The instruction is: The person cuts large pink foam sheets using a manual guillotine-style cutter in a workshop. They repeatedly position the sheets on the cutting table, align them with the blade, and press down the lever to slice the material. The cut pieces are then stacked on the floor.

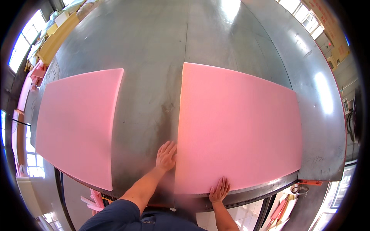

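Observation:
A large pink foam sheet (239, 127) lies flat on the grey metal table (146, 46), to the right of my body. Against its left edge rests my left hand (166, 156), fingers stretched out and pointing away from me; it holds nothing. My right hand (220, 189) lies with extended fingers on the sheet's near edge, palm down, gripping nothing. A second pink foam sheet (79, 127) is on the table at the left, apart from both hands. Between the two sheets runs a strip of bare metal with a dark smudge.
Yellow foam pieces (58, 38) are stacked beyond the table's far left side. A raised metal panel (320, 115) borders the right side. Below the near edge, pink foam scraps (279, 210) sit at the right and more pink offcuts (94, 200) at the left.

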A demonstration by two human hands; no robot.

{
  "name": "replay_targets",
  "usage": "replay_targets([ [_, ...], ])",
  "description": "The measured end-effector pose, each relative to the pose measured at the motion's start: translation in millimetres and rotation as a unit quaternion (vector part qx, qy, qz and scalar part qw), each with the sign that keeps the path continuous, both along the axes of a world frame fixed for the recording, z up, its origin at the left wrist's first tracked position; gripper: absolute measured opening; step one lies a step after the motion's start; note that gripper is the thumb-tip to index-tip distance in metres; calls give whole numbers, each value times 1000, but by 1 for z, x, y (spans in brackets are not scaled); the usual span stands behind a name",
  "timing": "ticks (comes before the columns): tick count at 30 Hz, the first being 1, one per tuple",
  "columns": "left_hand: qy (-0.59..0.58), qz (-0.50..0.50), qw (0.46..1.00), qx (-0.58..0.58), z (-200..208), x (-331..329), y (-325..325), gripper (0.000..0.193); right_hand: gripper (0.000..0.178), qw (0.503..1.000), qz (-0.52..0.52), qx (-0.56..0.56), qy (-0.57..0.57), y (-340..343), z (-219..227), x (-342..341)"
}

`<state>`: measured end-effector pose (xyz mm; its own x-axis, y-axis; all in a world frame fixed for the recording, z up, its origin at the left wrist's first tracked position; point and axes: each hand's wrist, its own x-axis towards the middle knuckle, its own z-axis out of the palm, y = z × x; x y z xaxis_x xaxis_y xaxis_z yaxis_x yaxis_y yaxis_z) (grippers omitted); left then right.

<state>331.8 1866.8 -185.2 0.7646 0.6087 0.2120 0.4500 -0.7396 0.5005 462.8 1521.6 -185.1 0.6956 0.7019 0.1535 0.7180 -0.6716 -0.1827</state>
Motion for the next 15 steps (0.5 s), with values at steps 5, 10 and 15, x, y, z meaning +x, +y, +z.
replay_targets([
  [5,-7,-7,1000,24,-2,2,5,47,67,1000,-3,15,-9,0,-6,-4],
  [10,-14,-9,999,30,-7,0,7,46,67,1000,-4,15,-11,2,-5,-7],
  [15,-24,-6,999,42,-10,0,8,45,66,1000,-9,14,-26,4,-7,-9],
])
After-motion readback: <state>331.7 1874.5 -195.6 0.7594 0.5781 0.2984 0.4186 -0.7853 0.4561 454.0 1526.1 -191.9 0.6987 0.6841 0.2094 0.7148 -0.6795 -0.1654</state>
